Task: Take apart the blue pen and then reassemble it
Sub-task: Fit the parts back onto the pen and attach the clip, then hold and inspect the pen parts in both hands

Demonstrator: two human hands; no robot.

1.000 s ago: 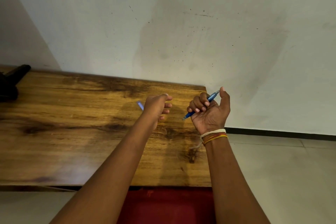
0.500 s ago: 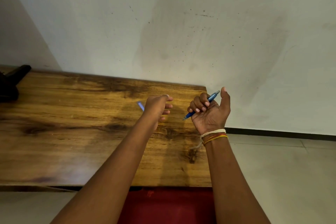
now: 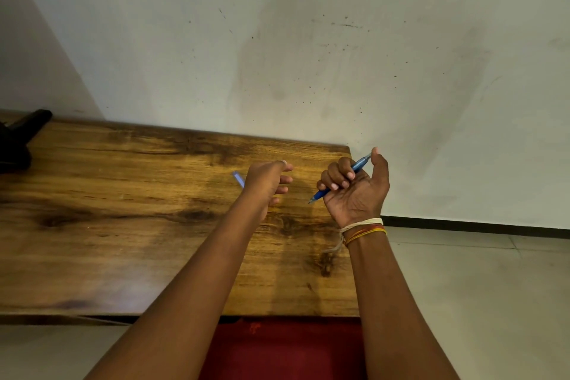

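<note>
The pen (image 3: 339, 180) is in the right hand (image 3: 354, 191), held above the right end of the counter (image 3: 123, 225). It lies slanted across the palm: its pointed tip sticks out low on the left side of the fist, and its grey upper end rises to the right, where the thumb stands beside it. The fingers (image 3: 337, 177) are curled over the blue barrel, so the hand is clasped round the pen, palm turned toward the camera. Pale, red and yellow threads (image 3: 365, 229) are tied around that wrist.

Just to the left, apart from the right hand, is the left hand (image 3: 265, 185), seen from its back. Its fingers point right toward the pen and are bent, the tips apart from the right hand. A small pale blue piece (image 3: 238, 178) shows at the far left edge of this hand; whether the hand is holding it or it lies on the counter behind cannot be told, and whether this hand is gripping anything cannot be told either.

The counter is brown wood with dark grain patches. At its far left end lies a black object (image 3: 18, 139), partly cut off by the frame. Behind is a pale wall (image 3: 308, 55) with dark specks, to the right a tiled floor (image 3: 478, 287), and below the counter's near edge a red surface (image 3: 283, 348).
</note>
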